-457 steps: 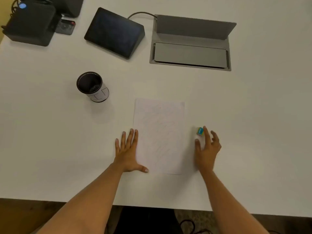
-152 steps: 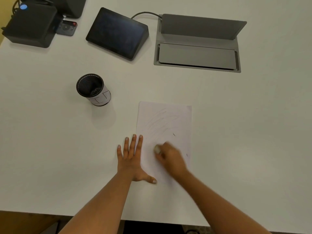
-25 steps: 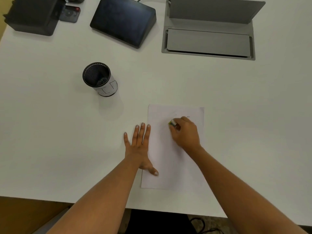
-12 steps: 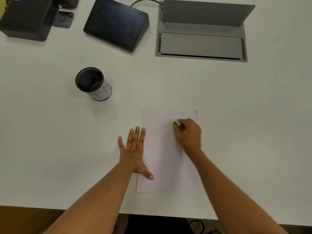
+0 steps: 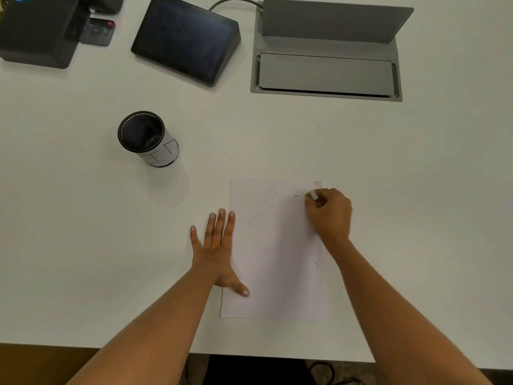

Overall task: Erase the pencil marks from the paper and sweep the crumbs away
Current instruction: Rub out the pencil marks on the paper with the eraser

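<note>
A white sheet of paper (image 5: 274, 254) lies on the white table near its front edge. Faint pencil strokes (image 5: 261, 207) remain on its upper left part. My left hand (image 5: 216, 245) lies flat with fingers spread on the sheet's left edge, thumb on the paper. My right hand (image 5: 330, 212) is closed on a small eraser (image 5: 311, 194) at the sheet's top right corner, the eraser's tip down on the paper. A dark crumb (image 5: 296, 195) lies just left of the eraser, and another crumb (image 5: 317, 264) sits by the right edge.
A black mesh pen cup (image 5: 145, 137) stands to the upper left of the paper. At the back are a wedge-shaped dark screen (image 5: 186, 37), a grey cable box with its lid up (image 5: 327, 70), and black devices (image 5: 36, 31) in the left corner.
My right hand has slid the eraser from the upper middle of the sheet to its top right corner. The left hand stays flat on the left edge.
</note>
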### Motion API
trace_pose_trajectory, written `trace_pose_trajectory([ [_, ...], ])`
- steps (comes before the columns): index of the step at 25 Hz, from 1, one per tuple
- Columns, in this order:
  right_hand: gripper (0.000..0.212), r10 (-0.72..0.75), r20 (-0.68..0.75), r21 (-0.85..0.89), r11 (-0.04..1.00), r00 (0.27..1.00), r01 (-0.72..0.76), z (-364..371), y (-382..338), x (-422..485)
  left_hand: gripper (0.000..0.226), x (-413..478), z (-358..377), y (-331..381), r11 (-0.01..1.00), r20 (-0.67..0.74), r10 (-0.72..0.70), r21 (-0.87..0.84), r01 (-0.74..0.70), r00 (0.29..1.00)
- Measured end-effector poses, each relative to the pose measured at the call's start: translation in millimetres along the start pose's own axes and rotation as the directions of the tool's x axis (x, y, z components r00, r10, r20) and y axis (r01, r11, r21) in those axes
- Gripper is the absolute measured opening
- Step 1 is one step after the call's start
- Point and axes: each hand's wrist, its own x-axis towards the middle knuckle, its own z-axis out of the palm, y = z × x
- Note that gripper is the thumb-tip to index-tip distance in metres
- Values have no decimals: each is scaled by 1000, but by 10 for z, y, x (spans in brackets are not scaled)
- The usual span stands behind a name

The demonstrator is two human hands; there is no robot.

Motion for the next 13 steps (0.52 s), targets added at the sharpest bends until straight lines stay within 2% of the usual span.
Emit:
trace_pose_trajectory([
  [2,12,-107,109,27,994,988,105,141,-221,-393,174,-2,7,-1,1000,3,2,1,-2,1000],
  [4,10,-295,347,55,954,890,294,285,-370,-928,173,-5,0,6,1000,4,-2,8,2,1000],
  [5,11,-371,414,56,922,831,384,316,-348,-1021,173,-10,-7,11,1000,8,-6,10,6,1000],
  [6,12,-413,398,51,902,819,430,322,-289,-923,173,-13,-7,9,1000,10,-9,9,9,1000],
  [7,14,-386,335,25,916,860,402,290,-217,-697,174,-10,0,9,1000,5,-9,5,9,1000],
  [9,15,-228,145,-76,968,963,241,156,-107,-166,174,12,-6,2,1000,-3,-7,-4,7,1000],
  [10,15,-142,58,-95,985,988,147,68,-61,33,174,8,-14,5,1000,3,-6,-8,6,1000],
  [12,14,-54,-35,-63,997,998,52,34,-41,87,174,0,3,3,1000,-6,-1,-4,1,1000],
  [13,14,-52,-22,-39,998,998,51,80,-119,-78,174,2,10,-2,1000,-9,-1,-2,1,1000],
])
